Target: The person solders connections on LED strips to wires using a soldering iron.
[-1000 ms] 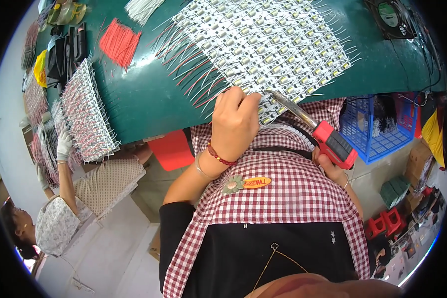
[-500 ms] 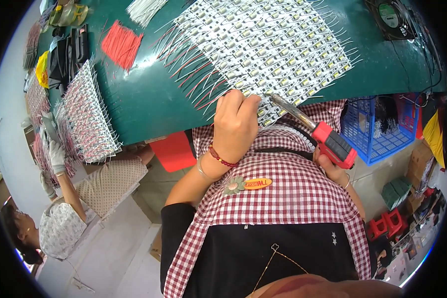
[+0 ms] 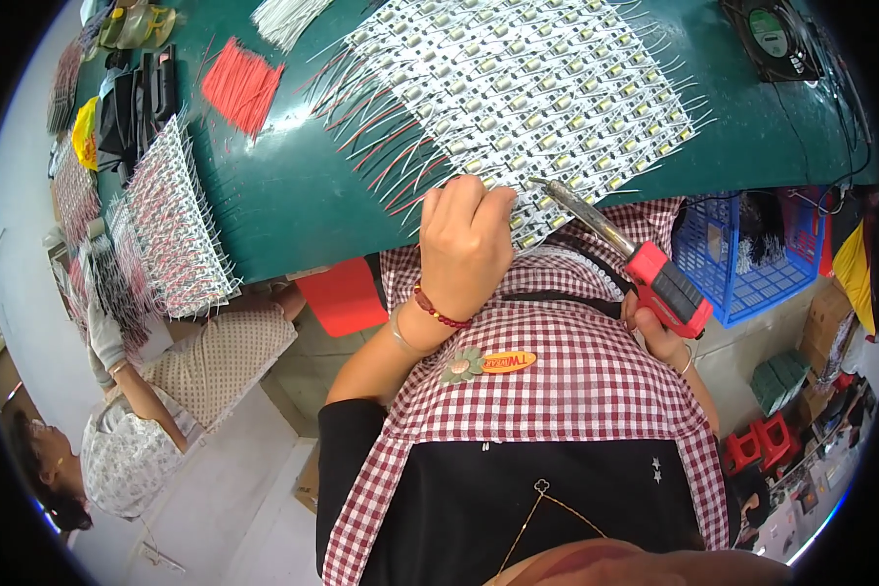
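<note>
A large panel of white circuit boards [image 3: 557,93] with rows of small yellowish components lies on the green table. Red and white wires [image 3: 386,161] stick out along its left side. My left hand [image 3: 466,230] rests at the panel's near left edge, thumb and fingers pinched together; what they hold is hidden. Held in my right hand [image 3: 656,337] is a soldering iron [image 3: 666,285] with a red and black handle. Its metal tip points up and left over the near part of the panel, right of my left fingers. Whether the tip touches a board I cannot tell.
Red wires [image 3: 241,88] and white wires [image 3: 288,20] lie in bundles on the table. A wired panel [image 3: 171,225] sits at left, near a co-worker's gloved hands [image 3: 105,337]. A black fan [image 3: 774,39] stands far right. Below the edge is a blue crate [image 3: 732,259].
The soldering iron and my right hand have shifted slightly to the right. My left hand stays almost in place, still pinched. The co-worker's gloved hands have moved closer together.
</note>
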`<state>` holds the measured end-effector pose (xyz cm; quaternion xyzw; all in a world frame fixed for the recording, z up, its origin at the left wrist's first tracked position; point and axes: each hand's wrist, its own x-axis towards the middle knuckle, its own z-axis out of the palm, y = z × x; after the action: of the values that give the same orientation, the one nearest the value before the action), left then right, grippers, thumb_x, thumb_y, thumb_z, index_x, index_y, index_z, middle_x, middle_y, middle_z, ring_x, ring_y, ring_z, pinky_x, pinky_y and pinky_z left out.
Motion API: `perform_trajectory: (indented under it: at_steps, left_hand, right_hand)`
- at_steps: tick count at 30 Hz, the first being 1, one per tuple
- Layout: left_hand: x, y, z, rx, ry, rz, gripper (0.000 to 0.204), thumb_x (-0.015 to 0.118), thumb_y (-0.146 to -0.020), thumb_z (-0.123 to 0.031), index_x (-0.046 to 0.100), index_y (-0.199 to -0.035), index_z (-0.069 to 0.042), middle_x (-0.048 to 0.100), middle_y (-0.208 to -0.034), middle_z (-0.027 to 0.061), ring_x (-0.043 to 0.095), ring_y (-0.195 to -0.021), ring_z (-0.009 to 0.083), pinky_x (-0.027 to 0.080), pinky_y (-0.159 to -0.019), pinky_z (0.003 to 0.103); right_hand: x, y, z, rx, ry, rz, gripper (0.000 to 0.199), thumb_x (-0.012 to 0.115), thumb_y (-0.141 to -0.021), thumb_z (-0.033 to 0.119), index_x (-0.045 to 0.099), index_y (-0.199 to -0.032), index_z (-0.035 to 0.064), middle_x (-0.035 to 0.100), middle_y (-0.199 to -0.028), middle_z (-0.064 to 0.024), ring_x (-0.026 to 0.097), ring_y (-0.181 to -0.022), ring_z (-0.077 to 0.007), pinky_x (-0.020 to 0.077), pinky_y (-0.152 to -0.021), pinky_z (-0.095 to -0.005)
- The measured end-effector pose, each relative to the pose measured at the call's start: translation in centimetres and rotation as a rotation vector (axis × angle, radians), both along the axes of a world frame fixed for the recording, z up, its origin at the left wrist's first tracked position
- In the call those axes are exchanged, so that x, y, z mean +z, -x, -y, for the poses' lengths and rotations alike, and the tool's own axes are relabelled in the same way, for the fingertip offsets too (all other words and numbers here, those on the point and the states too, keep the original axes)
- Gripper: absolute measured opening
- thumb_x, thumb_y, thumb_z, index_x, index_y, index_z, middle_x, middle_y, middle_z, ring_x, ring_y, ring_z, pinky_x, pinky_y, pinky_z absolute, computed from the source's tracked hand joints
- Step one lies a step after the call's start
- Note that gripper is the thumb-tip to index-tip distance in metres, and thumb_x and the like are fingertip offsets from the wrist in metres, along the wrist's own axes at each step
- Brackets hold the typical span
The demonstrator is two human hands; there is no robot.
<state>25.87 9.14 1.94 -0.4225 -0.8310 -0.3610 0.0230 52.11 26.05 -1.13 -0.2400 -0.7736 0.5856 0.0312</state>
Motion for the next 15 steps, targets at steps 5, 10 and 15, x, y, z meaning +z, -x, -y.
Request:
perform_trajectory:
  at_steps: [5, 10, 15]
  left_hand:
    - [0.5, 0.3, 0.0, -0.014, 0.066, -0.084, 0.015, 0.064, -0.069, 0.000, 0.064, -0.082, -0.007, 0.046, -0.073, 0.0042, 0.051, -0.071, 0.0207, 0.033, -0.065, 0.034]
    - [2.1, 1.5, 0.8, -0.044, 0.208, -0.085, 0.014, 0.067, -0.070, -0.001, 0.065, -0.081, -0.008, 0.046, -0.072, 0.0031, 0.050, -0.069, 0.0205, 0.034, -0.065, 0.034]
    - [4.1, 1.1, 1.4, -0.054, 0.140, -0.065, 0.013, 0.069, -0.071, 0.000, 0.066, -0.082, -0.006, 0.047, -0.071, 0.0040, 0.049, -0.067, 0.0220, 0.035, -0.060, 0.034]
  right_hand:
    - [0.4, 0.7, -0.2, 0.045, 0.054, -0.011, 0.022, 0.066, -0.071, 0.006, 0.066, -0.091, -0.0014, 0.065, -0.085, -0.0151, 0.064, -0.074, -0.0314, 0.0507, -0.068, -0.0373]
    - [0.2, 0.3, 0.1, 0.009, 0.096, -0.011, 0.019, 0.065, -0.074, 0.009, 0.065, -0.089, -0.0014, 0.065, -0.081, -0.0128, 0.063, -0.071, -0.0278, 0.0502, -0.066, -0.0350]
    - [0.3, -0.1, -0.1, 0.018, 0.156, -0.011, 0.020, 0.065, -0.076, 0.012, 0.066, -0.090, -0.0008, 0.065, -0.078, -0.0106, 0.064, -0.070, -0.0241, 0.0500, -0.065, -0.0333]
